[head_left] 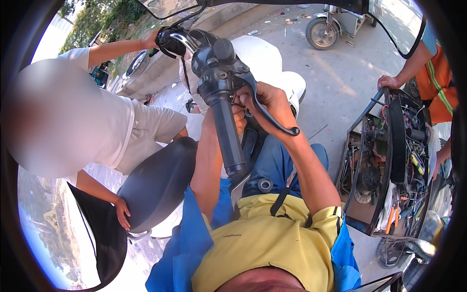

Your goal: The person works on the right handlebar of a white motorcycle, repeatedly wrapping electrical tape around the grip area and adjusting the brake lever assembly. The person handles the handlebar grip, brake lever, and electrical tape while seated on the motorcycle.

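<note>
Both my hands are raised at the handlebar of a scooter, just under its black rubber grip (229, 138) and curved black brake lever (267, 114). My right hand (273, 101) passes around the lever, its fingers pinched together close to the lever's pivot. My left hand (239, 118) is partly behind the grip, with bent fingertips meeting the right ones. Whatever they pinch is too small and too hidden to make out. Above the grip sits a black switch housing (217, 78) with a round knob-like part. A small grey ring-shaped piece (265, 184) lies on my lap.
On the left a person (116, 126) holds the other handlebar end, one hand on the black seat (155, 182). At right stands an opened toolbox (362, 204) full of tools, with another person's hand (389, 82) at its edge. A three-wheeled cart (335, 29) is farther off.
</note>
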The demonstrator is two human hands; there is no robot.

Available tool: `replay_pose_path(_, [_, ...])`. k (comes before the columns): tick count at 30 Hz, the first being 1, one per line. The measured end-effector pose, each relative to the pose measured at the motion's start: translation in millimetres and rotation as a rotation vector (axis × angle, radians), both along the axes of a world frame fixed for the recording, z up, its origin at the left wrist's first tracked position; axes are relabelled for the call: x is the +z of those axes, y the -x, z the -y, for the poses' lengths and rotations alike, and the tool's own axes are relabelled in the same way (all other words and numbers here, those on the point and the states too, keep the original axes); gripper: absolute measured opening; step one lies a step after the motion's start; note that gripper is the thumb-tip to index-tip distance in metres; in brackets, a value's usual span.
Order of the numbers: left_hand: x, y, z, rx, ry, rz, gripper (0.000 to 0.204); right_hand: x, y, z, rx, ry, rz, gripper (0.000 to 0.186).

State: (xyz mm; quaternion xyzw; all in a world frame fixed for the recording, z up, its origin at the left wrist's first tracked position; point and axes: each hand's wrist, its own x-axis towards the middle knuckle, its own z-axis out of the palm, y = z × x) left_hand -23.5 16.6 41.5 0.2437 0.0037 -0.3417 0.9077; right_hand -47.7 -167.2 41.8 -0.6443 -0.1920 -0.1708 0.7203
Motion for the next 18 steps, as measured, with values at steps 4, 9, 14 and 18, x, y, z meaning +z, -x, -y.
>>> replay_pose_path(4, [1.3, 3.1, 2.0, 0.069, -0.045, -0.022, 0.028, 4.0, 3.6, -1.0, 0.047, -0.073, -0.124, 0.015])
replay_pose_path(9, [0.7, 0.2, 0.5, -0.031, -0.029, 0.102, 0.021, 6.9, 3.8, -4.8, 0.049, -0.113, -0.241, 0.016])
replay_pose_path(14, [-2.8, -5.6, -4.6, -0.192, 0.063, 0.121, 0.022, 3.3, 0.6, -13.8, 0.049, -0.247, -0.266, 0.020])
replay_pose_path(18, [3.0, -3.1, -4.0, -0.088, -0.109, 0.010, 0.025, 1.1, -4.1, -14.0, 0.064, -0.263, -0.296, 0.022])
